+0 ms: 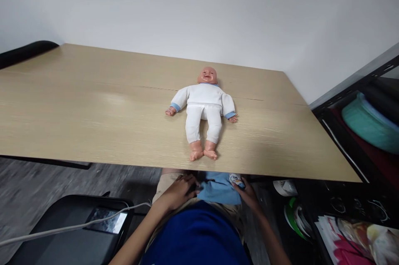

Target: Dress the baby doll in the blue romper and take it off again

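Observation:
A baby doll (204, 109) in a white outfit with blue cuffs and collar lies face up on the table, its feet toward the front edge. Below that edge, a light blue cloth (218, 190) with a white printed patch is spread across my lap. My left hand (182, 190) rests palm down on my thigh, fingers loosely bent and touching the cloth's left side. At the other side, my right hand (248, 194) has its thumb on top of the cloth near the patch; its other fingers are partly hidden. Neither hand touches the doll.
The wooden table (93, 111) meets a white wall. To the left, a black chair (59, 244) carries a phone (107, 219), with a white cable (75, 226) crossing above it. A dark shelf (336, 132) at right holds a green bowl (370, 121) and several other items.

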The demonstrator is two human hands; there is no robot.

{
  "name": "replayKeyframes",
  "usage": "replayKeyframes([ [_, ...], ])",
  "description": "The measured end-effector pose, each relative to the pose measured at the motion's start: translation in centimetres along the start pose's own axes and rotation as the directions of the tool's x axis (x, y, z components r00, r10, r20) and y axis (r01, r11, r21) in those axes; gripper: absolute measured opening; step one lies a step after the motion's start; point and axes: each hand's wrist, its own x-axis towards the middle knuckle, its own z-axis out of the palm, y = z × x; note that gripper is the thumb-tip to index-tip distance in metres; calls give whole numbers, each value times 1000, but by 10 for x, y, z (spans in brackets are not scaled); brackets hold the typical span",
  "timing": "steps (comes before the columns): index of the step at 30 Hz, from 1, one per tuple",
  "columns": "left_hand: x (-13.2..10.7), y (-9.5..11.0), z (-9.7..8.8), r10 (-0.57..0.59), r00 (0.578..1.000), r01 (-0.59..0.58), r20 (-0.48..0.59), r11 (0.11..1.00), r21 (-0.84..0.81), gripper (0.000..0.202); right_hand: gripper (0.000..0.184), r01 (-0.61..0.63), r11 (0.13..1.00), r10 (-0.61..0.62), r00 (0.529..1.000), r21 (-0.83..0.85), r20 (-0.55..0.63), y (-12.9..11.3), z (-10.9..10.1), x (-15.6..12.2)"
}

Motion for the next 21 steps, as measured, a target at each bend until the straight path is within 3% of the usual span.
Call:
replayKeyframes([
  [3,-10,20,-9,86,996,-81,33,988,-134,40,36,-84,996,85,995,23,-54,-13,-7,1],
  [5,-20,40,-22,197,979,-177,53,950,-258,37,43,-130,991,131,991,37,-28,-32,-13,2],
  [7,-30,62,-43,320,946,-280,60,893,-353,39,47,-144,989,141,987,32,81,-61,-26,4],
  [9,-36,85,-68,436,899,-395,23,834,-386,38,40,-11,1000,11,966,-3,258,-99,-45,6],
  [12,-34,114,-109,576,815,-555,-59,749,-363,40,25,385,923,-333,820,-20,465,-161,-80,17],
  [15,-16,137,-148,667,732,-678,-141,690,-256,56,20,689,724,-609,656,-25,445,-215,-114,41],
  [18,9,155,-186,679,725,-676,-116,670,-307,71,8,822,568,-759,506,36,409,-259,-143,74],
  [21,28,170,-224,718,695,-689,-44,647,-328,60,10,864,488,-839,425,123,341,-292,-163,110],
])
